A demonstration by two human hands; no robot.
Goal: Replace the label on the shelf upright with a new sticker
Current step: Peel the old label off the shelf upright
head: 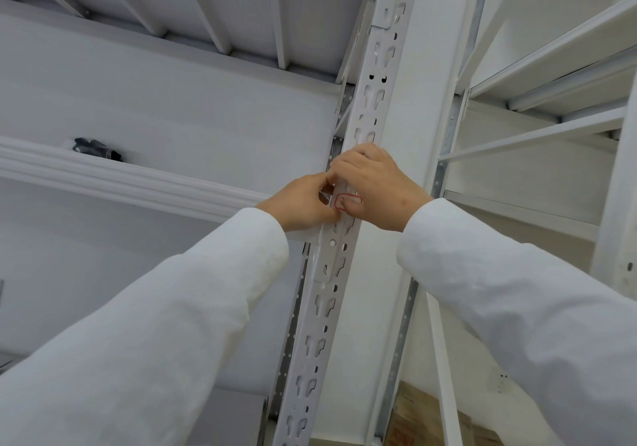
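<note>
A white slotted shelf upright [329, 294] runs from bottom centre to the top of the view. A small white sticker with a red border [346, 200] lies on its face at mid-height. My right hand [375, 187] rests over the upright, its thumb pressing on the sticker's lower right edge. My left hand [303, 202] is at the upright's left side, its fingertips pinched at the sticker's left edge. Most of the sticker is covered by my fingers. Both arms are in white sleeves.
White shelf boards and beams surround the upright on the left [131, 180] and right [537, 135]. A dark bagged item [98, 149] lies on the left shelf. A brown cardboard box [424, 421] sits low to the right of the upright.
</note>
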